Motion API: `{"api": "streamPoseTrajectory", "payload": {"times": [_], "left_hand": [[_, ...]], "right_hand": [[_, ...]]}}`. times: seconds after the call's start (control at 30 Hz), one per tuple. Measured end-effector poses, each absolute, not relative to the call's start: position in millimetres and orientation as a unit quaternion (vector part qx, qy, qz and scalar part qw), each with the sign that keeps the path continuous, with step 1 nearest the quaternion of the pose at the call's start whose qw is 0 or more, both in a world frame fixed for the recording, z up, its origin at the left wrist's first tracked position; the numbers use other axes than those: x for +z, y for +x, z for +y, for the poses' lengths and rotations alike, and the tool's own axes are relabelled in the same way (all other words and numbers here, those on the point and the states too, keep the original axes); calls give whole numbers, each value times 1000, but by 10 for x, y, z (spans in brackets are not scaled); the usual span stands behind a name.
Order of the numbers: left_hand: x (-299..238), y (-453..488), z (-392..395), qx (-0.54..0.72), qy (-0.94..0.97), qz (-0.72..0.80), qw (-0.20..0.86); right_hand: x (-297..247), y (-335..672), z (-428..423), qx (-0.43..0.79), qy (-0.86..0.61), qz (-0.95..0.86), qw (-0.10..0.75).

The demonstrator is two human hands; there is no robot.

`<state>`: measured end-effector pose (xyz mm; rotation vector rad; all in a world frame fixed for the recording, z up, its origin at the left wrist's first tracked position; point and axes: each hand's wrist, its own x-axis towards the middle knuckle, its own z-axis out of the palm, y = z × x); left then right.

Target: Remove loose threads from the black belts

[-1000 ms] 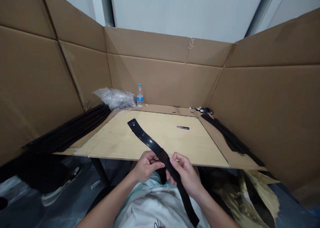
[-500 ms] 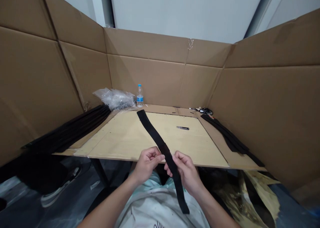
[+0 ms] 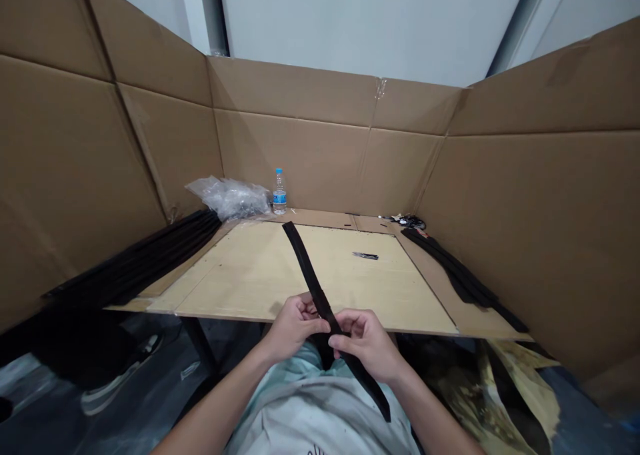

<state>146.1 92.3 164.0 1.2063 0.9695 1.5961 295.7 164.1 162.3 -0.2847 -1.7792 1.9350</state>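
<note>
A long black strap [image 3: 306, 274] runs from the table out over my lap, its upper end lying over the pale wooden board [image 3: 240, 278]. My left hand [image 3: 295, 330] and my right hand [image 3: 365, 345] both pinch it close together at the board's front edge. The strap's middle is partly hidden by my fingers. A small folding knife [image 3: 365, 256] lies on the board, away from both hands to the far right of the strap.
Cardboard walls [image 3: 310, 155] surround the table on three sides. A water bottle [image 3: 279, 192] and a crumpled plastic bag [image 3: 230, 198] stand at the back left. Black strips lie in piles at the left [image 3: 150, 258] and right [image 3: 450, 262].
The strap has been twisted in my fingers, its shiny wide face turning to a narrow edge. Its upper end has swung right, and my hands have drawn closer together.
</note>
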Motion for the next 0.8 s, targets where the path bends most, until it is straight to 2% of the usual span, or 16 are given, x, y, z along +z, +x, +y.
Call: {"api": "streamPoseTrajectory", "payload": {"times": [0.23,0.43,0.8], "left_hand": [[1609,1476,908,630,499,355,477],[1540,1441,918,592,542,351,482],[1597,1495,891,571,572,359,466]], "right_hand": [[1594,2976,1618,724,-127,-653,182],[1591,2994,1611,681,-146,-685,214],[1569,2944,1571,679,-209,-659,247]]}}
